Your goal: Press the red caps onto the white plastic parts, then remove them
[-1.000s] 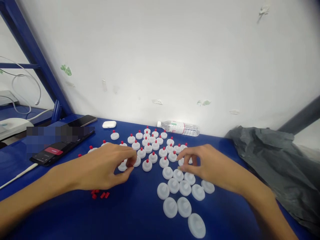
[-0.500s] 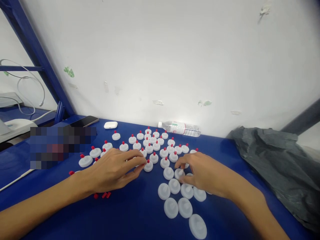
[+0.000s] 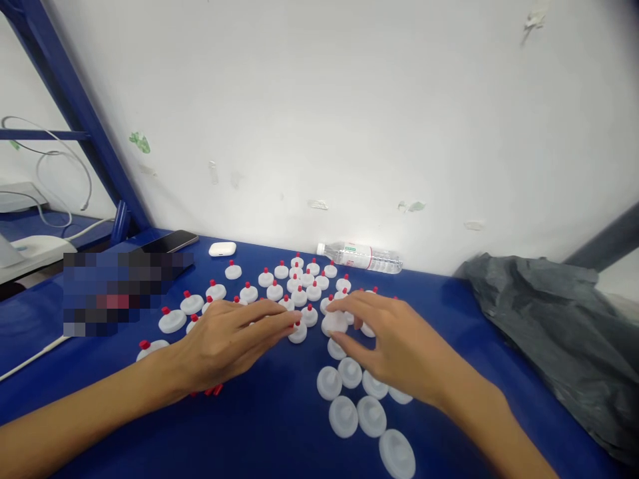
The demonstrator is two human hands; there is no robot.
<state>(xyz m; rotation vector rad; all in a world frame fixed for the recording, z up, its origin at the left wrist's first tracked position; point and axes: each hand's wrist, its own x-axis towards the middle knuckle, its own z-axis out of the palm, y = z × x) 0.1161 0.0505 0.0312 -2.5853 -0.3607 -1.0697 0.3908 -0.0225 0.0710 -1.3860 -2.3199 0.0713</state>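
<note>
My left hand (image 3: pixel 239 342) reaches in from the left, its fingers closed together in a pinch. A bit of red shows at its fingertips, apparently a small red tip cap (image 3: pixel 293 325). Right beside those fingertips stands a white nozzle lid (image 3: pixel 298 334) with a red tip. Between the thumb and fingers of my right hand (image 3: pixel 387 339) is a translucent white nozzle lid (image 3: pixel 334 323), with no red tip visible on it. Several untipped white lids (image 3: pixel 343 417) lie below that hand. Loose red tip caps (image 3: pixel 215 390) lie partly hidden under my left hand.
Many red-tipped lids (image 3: pixel 274 291) spread over the blue table (image 3: pixel 239 439). A plastic bottle (image 3: pixel 359 257) lies along the wall. Farther left are a white earphone case (image 3: pixel 222 249) and a phone (image 3: pixel 172 241). Dark plastic sheeting (image 3: pixel 539 326) covers the right side.
My right hand has moved left and a little up, bringing a white lid off the untipped group toward my left hand. My left hand has stayed nearly in place, its fingers slightly straighter.
</note>
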